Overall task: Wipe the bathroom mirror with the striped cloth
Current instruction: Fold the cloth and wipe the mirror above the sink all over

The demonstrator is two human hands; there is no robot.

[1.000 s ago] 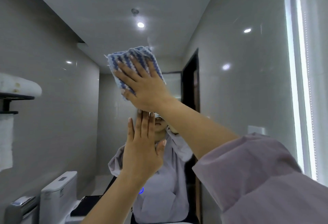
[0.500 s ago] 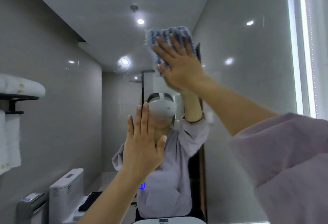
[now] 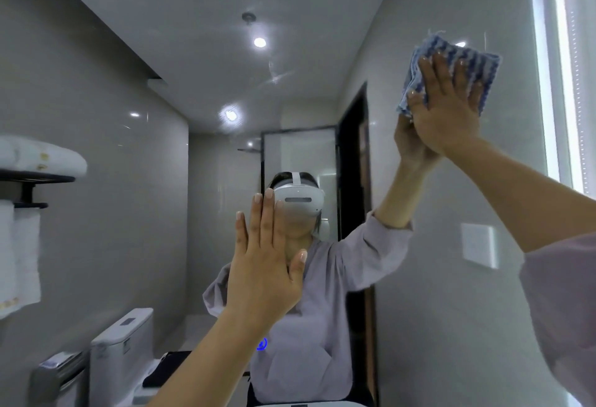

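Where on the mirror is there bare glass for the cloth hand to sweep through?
Free: the mirror glass left of the left hand, and the band between both hands. Crowded: the top right, where the right hand presses the striped cloth near the lit border.

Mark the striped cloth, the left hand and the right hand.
striped cloth (image 3: pixel 487 66), head view, bare upper right corner.
left hand (image 3: pixel 261 277), head view, back of the hand.
right hand (image 3: pixel 448 116), head view, back of the hand.
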